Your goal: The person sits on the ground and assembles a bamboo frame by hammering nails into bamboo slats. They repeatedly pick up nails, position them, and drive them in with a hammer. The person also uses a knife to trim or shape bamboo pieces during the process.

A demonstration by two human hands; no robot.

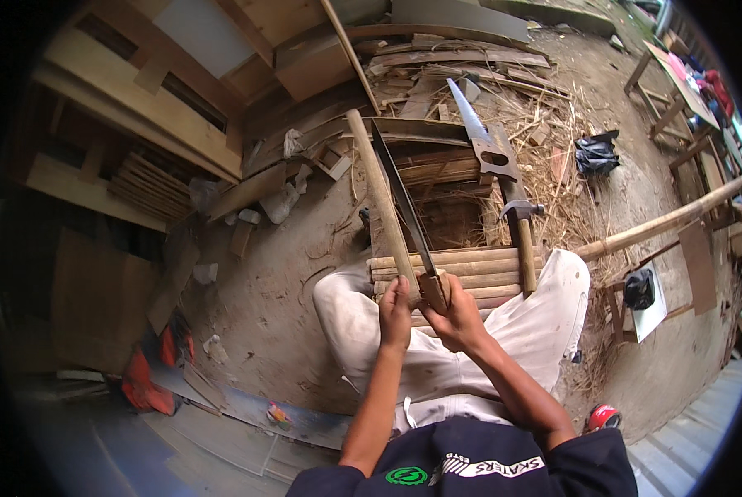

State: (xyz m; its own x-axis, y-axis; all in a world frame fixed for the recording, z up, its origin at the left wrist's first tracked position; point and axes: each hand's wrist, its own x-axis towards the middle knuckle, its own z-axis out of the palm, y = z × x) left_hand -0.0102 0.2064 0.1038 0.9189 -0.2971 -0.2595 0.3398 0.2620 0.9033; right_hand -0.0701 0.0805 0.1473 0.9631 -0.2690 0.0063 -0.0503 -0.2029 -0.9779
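My left hand is closed round the lower end of a long, pale bamboo stick, which points away from me. Beside it, my right hand grips the wooden handle of a machete. The dark blade runs close along the stick's right side; whether they touch, I cannot tell. Both are above a seat of bamboo slats between my knees. A claw hammer lies on the right end of the slats. Beyond it rests a handsaw, its blade pointing away.
Split bamboo and wood scraps are heaped at the far side. A black plastic bag sits to the right, near a long bamboo pole. Wooden cabinetry stands at the left. An orange cloth lies lower left.
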